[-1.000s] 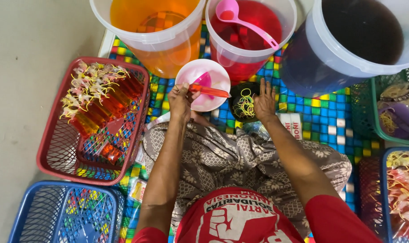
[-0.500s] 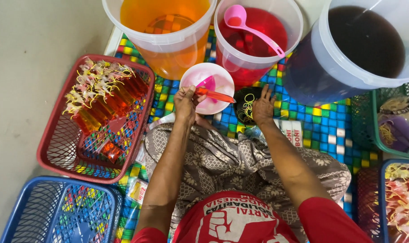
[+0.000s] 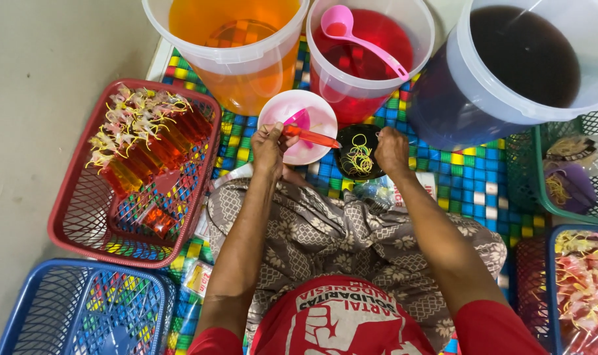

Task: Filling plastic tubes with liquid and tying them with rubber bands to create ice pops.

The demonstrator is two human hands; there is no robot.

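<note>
Left hand is gripping the filled red tube; right hand is now dipping, fingers curled, into the black rubber-band dish, previously only beside it.

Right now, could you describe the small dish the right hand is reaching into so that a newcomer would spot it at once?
Start at the red bucket with the pink ladle in the middle of the three. Just below it on the tiled mat sits a small black dish under the right hand. It alone is black and holds yellow rubber bands, unlike the pink bowl beside it.

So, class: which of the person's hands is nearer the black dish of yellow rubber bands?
Right. The right hand touches the black dish at its right edge; the left hand is apart to its left, gripping a filled orange tube.
</note>
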